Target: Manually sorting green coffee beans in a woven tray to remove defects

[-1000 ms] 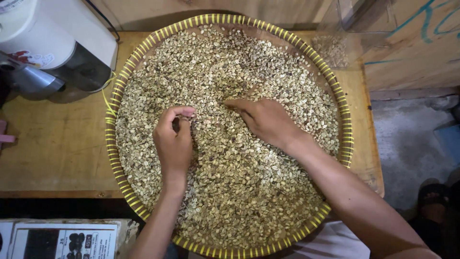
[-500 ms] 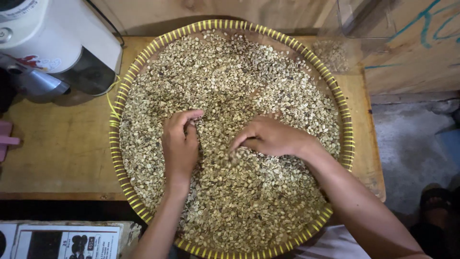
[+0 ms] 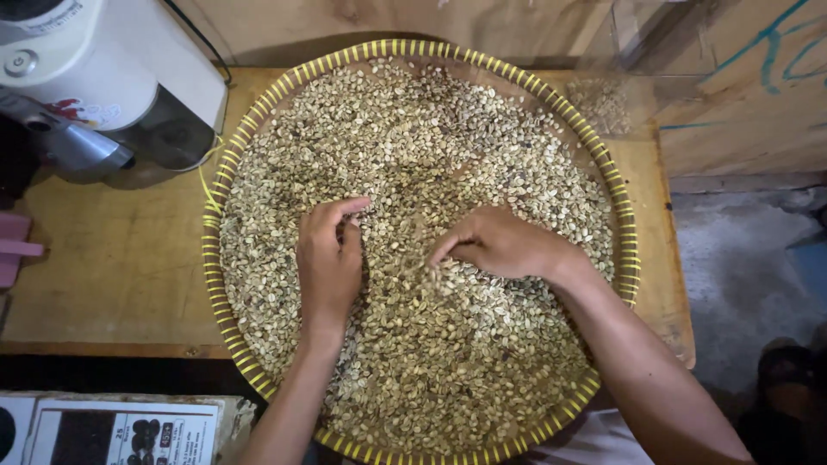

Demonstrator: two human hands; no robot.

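A worn wooden bench (image 3: 112, 275) stands against a plank wall and carries a wide, round woven tray (image 3: 209, 258) whose rim is banded in yellow and brown. The tray overhangs the near edge of the bench and is filled almost to the rim with pale green-beige beans (image 3: 413, 129), small, oval and matte, with darker, brownish ones scattered among them. They lie in a loose, uneven layer, heaped a little near the middle. The left hand (image 3: 329, 263) rests palm down on the beans left of centre, its fingers curled together with the thumb arched above them. The right hand (image 3: 504, 245) lies just beside it at centre, its fingers bunched and bent down into the beans; whether they pinch any cannot be told. A white machine with a dark base (image 3: 112, 77) stands on the bench's far left corner, near the tray. A printed sheet (image 3: 121, 430) lies below the bench edge.
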